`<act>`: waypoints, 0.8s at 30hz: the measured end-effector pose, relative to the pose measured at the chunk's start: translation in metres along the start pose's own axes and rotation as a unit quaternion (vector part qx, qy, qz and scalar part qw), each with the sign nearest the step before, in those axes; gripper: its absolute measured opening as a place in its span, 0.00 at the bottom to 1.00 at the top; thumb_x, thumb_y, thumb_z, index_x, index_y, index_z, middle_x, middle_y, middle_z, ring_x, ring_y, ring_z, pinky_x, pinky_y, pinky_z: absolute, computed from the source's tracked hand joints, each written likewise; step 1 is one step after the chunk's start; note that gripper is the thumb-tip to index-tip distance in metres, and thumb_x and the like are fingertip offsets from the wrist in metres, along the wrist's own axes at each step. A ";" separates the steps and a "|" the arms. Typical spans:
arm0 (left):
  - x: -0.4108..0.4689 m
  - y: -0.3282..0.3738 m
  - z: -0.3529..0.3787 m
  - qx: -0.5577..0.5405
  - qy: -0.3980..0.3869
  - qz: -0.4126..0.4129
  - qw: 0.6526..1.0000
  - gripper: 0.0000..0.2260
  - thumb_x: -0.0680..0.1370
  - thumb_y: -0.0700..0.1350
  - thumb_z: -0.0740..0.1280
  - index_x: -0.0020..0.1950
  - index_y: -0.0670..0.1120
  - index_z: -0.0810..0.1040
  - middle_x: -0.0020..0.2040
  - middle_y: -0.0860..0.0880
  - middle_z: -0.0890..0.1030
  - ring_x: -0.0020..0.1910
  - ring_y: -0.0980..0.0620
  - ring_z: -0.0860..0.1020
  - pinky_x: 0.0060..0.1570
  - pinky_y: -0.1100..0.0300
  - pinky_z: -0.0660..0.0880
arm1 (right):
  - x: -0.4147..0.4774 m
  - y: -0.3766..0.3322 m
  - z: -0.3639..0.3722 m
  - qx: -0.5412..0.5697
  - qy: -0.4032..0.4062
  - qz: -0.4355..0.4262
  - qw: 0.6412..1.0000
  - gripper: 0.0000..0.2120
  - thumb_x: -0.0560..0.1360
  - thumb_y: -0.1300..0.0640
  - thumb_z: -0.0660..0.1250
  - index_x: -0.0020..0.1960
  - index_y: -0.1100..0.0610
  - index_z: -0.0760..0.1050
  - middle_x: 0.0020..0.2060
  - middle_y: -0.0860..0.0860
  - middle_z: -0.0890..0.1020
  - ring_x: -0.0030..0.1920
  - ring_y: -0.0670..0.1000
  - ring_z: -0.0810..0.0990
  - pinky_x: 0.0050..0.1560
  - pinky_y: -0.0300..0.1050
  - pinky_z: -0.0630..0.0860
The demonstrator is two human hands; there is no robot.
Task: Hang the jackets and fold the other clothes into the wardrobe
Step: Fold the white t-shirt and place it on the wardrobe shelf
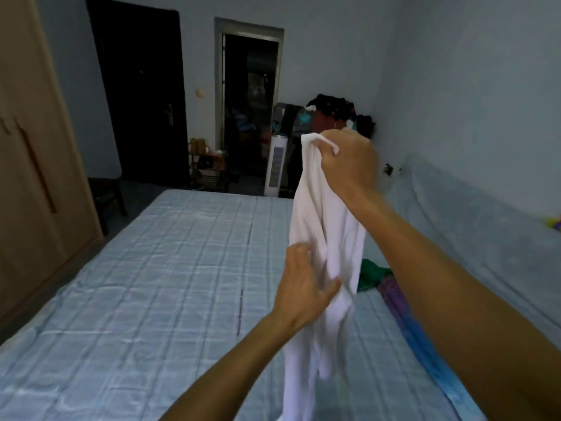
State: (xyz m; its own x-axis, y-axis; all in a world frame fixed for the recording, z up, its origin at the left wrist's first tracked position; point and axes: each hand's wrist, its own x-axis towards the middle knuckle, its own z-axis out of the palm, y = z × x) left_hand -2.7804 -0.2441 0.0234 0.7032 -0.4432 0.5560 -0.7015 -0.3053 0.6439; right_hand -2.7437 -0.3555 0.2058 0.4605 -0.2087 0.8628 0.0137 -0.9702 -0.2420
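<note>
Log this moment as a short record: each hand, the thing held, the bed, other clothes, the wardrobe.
right hand: grips the top of the white garment, held up
left hand: on the garment's middle, grip blurred
bed: light blue checked cover
other clothes: green cloth and purple-blue cloth on the bed's right side
wardrobe: left of the bed, doors shut

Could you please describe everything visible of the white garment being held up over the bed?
The white garment is plain, thin, soft-looking cloth, unfolded and creased. It hangs lengthwise above the bed, bunched at its top corner and gripped there by the right hand. The left hand touches its middle; blur hides whether it grips. The lower end leaves the frame.
</note>
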 end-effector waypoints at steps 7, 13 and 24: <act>-0.006 0.003 -0.015 -0.160 0.029 -0.080 0.983 0.24 0.81 0.57 0.53 0.75 0.50 0.56 0.73 0.53 0.61 0.64 0.61 0.64 0.61 0.66 0.60 | -0.014 -0.026 -0.045 -0.025 0.056 -0.006 0.998 0.07 0.75 0.51 0.67 0.45 0.52 0.83 0.38 0.50 0.82 0.35 0.47 0.75 0.32 0.35 0.58; -0.017 -0.031 -0.037 -0.059 0.036 -0.057 0.996 0.08 0.79 0.42 0.63 0.53 0.41 0.77 0.53 0.47 0.76 0.50 0.47 0.76 0.48 0.63 0.68 | -0.020 -0.032 -0.064 -0.017 0.084 -0.002 0.996 0.08 0.75 0.52 0.67 0.47 0.53 0.83 0.40 0.50 0.83 0.37 0.47 0.77 0.33 0.33 0.63; 0.028 -0.053 -0.222 0.013 0.241 0.017 0.970 0.06 0.79 0.41 0.62 0.46 0.45 0.77 0.31 0.48 0.73 0.32 0.57 0.68 0.36 0.57 0.64 | -0.056 0.002 -0.095 -0.042 0.126 -0.005 0.991 0.14 0.76 0.44 0.65 0.47 0.52 0.83 0.38 0.53 0.82 0.38 0.53 0.78 0.40 0.44 0.69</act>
State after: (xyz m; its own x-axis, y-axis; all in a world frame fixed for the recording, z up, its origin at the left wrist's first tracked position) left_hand -2.6977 -0.0536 0.1214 0.6474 -0.0102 0.7621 -0.7238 -0.3212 0.6106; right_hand -2.8536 -0.3577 0.1988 0.2250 -0.2130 0.9508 -0.0625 -0.9770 -0.2041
